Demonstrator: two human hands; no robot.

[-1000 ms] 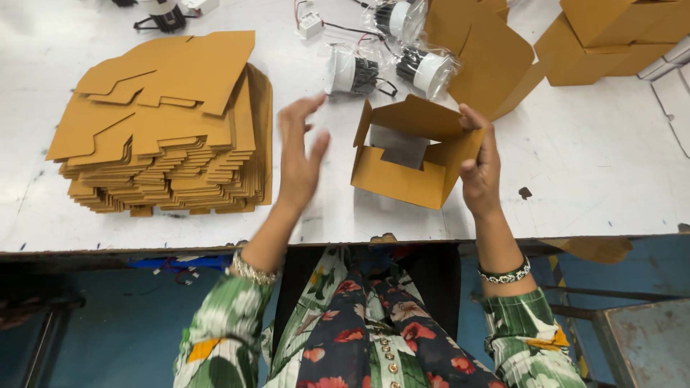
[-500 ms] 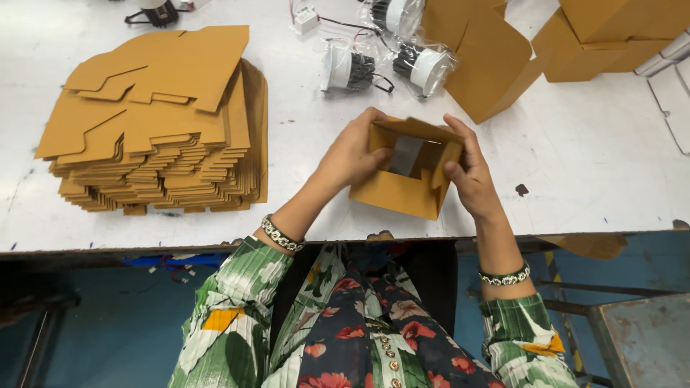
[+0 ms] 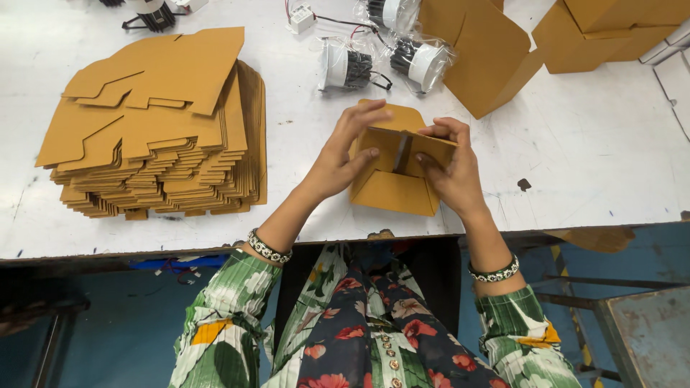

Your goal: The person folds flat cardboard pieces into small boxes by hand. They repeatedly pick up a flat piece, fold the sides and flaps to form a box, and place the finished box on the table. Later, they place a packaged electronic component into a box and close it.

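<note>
Near the surface's (image 3: pixel 589 165) front edge, left hand (image 3: pixel 336 162) and right hand (image 3: pixel 453 172) fingers clasp a half-folded cardboard box (image 3: pixel 392 188)

Your left hand (image 3: pixel 339 159) reaches in from the left, palm turned inward, fingers spread and curled in a grip. Your right hand (image 3: pixel 451 171) mirrors it, fingers bent over, thumb tucked. Both forearms angle up from your lap, a beaded bracelet on each wrist.
</note>
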